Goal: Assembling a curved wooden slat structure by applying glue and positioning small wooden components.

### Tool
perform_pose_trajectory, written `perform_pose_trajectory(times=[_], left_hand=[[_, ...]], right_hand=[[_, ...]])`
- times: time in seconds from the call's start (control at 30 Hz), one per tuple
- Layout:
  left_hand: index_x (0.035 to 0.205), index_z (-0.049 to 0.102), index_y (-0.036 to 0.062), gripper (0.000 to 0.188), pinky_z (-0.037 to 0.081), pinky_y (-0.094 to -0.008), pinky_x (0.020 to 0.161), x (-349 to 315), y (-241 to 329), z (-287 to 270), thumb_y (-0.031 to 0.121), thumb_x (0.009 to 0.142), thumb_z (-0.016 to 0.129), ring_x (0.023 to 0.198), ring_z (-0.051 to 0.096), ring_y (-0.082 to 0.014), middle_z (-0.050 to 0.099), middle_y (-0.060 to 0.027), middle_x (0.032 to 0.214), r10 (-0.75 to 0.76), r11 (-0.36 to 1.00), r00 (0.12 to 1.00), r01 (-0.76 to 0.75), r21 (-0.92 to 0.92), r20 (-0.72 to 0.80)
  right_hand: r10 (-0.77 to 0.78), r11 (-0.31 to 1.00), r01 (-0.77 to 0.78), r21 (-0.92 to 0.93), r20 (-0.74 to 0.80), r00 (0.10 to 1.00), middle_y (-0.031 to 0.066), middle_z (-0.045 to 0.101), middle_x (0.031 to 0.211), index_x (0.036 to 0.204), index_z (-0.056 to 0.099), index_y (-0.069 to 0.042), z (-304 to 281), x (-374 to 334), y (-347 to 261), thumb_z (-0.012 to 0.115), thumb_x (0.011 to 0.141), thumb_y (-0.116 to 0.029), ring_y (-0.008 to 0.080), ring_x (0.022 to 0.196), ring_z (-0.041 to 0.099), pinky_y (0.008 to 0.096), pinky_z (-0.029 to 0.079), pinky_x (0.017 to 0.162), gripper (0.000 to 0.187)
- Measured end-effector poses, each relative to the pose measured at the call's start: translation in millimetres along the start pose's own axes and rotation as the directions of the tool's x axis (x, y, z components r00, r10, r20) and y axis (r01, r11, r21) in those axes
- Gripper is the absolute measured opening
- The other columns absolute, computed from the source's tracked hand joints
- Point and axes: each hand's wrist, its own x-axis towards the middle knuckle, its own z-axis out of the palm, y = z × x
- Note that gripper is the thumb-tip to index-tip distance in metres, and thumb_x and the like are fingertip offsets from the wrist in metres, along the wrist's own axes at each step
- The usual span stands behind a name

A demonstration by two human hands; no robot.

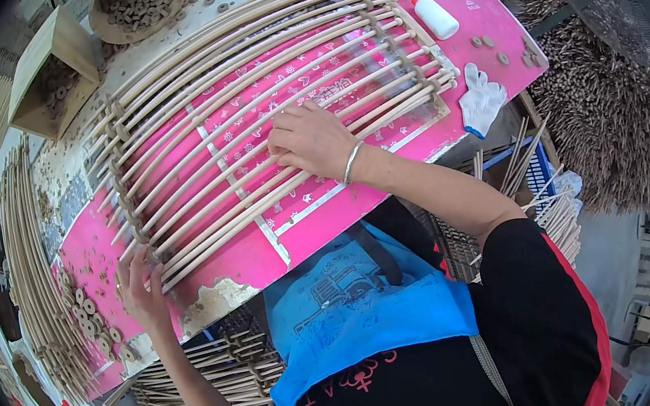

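Rows of slim wooden rods (249, 123) lie across the pink table, threaded at both ends through columns of small brown wooden rings (122, 184). My right hand (310, 141) curls over the near rods around their middle, its fingers closed round one of them. Down at the near left corner, my left hand (142, 289) has its fingertips bent together at the rod ends, next to the lowest rings. What exactly sits between those fingertips is hidden. Loose wooden rings (87, 316) are scattered just left of that hand.
A white glue bottle (436, 17) with a red nozzle and a white glove (482, 100) lie at the right. A wooden box (55, 74) and a bowl of rings (143, 5) stand at the far left. Bundled rods (39, 273) line the left edge; a blue crate (538, 171) stands below right.
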Motion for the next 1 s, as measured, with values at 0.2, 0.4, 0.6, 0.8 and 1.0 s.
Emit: perform_pose_trajectory(times=[0.2,0.4,0.6,0.8,1.0], left_hand=[[0.128,0.071,0.0107,0.044,0.05,-0.0426,0.095,-1,0,0,0.007,0.085,0.077,0.113,0.065,-0.0298,0.066,-0.0099,0.126,0.006,0.999,1.0,-0.006,0.047,-0.015],[0.127,0.071,0.0089,0.045,0.047,-0.0435,0.097,0,1,-20,0.007,0.082,0.08,0.114,0.064,-0.0299,0.066,-0.0099,0.121,0.001,0.999,0.998,0.001,0.036,-0.059],[0.146,0.061,0.0078,0.062,0.046,-0.0455,0.109,17,18,-37,0.013,0.087,0.081,0.132,0.058,-0.0358,0.063,-0.016,0.139,0.036,0.998,0.941,-0.014,0.067,-0.338],[0.143,0.061,0.0046,0.051,0.044,-0.0434,0.11,0,11,-30,0.015,0.095,0.075,0.13,0.058,-0.0334,0.063,-0.0168,0.135,-0.114,0.993,0.926,0.103,-0.05,-0.359],[0.143,0.061,0.0033,0.048,0.044,-0.0436,0.11,-25,-14,-15,0.015,0.098,0.073,0.128,0.058,-0.0342,0.063,-0.0187,0.134,-0.231,0.972,0.912,0.204,-0.116,-0.337]], right_hand=[[-0.042,0.999,0.042,-0.011,-0.012,0.999,0.0028,0.063,0.097,0.091,0.068,-0.014,3,3,0,0.079,0.084,-0.023,0.0223,0.101,0.061,0.04,0.046,0.088,0.016],[-0.072,0.982,0.088,0.169,-0.097,0.993,0.0058,0.063,0.094,0.092,0.067,-0.01,-14,16,-4,0.075,0.086,-0.02,0.0277,0.094,0.062,0.0432,0.05,0.084,0.015],[-0.068,0.971,0.102,0.216,-0.16,0.985,0.0081,0.066,0.091,0.089,0.068,-0.006,-29,52,23,0.078,0.085,-0.013,0.027,0.09,0.065,0.0402,0.051,0.08,0.013],[0.072,0.955,-0.045,0.292,-0.08,0.994,0.0086,0.066,0.093,0.094,0.069,-0.004,-23,67,62,0.076,0.086,-0.009,0.0273,0.093,0.065,0.0384,0.053,0.082,0.012],[0.059,0.971,-0.047,0.233,-0.041,0.997,0.0076,0.065,0.092,0.094,0.069,-0.005,-8,76,68,0.077,0.087,-0.013,0.026,0.092,0.065,0.0375,0.053,0.08,0.014]])
